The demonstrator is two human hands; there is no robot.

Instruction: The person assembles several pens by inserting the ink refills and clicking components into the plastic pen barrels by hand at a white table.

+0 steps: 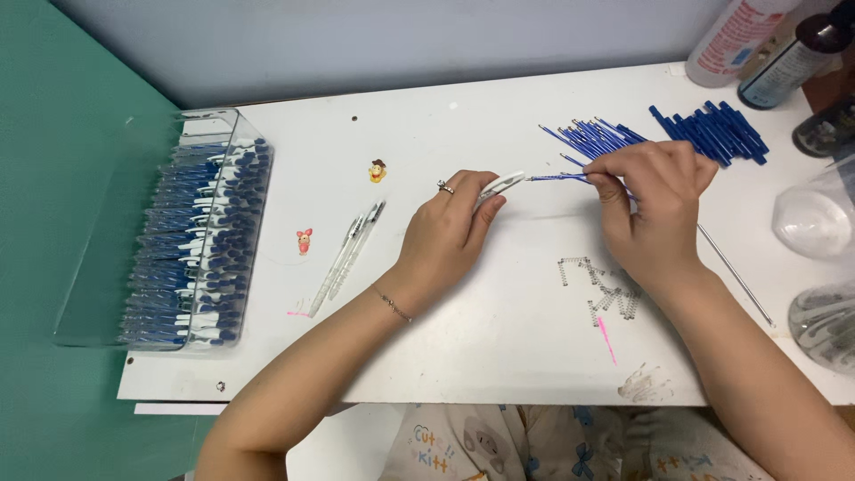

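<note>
The left hand [450,233] is closed around a slim white plastic pen barrel [500,185], thumb and fingers pinching it so that its open end points right, above the middle of the white counter [499,343]. The right hand [655,209] pinches a thin blue ink refill [557,178] between thumb and fingertips; the refill lies level, its tip just at the barrel's mouth, so the two pieces meet in the gap between the hands.

Just beyond the right hand, far on the counter, lies a fanned heap of loose blue refills [592,138], and further right a stack of dark blue pen caps or sleeves [712,132]. Near the right wrist a scatter of small metal springs [610,289] rests on the counter, with a thin metal rod [735,272] lying aslant to their right.

Left of the left hand two finished white pens [349,256] lie side by side. At the far left edge stands a clear plastic tray [232,142] packed with rows of assembled blue-and-white pens [191,258]. Two small cartoon stickers [378,170] sit on the counter between the tray and the hands.
</note>
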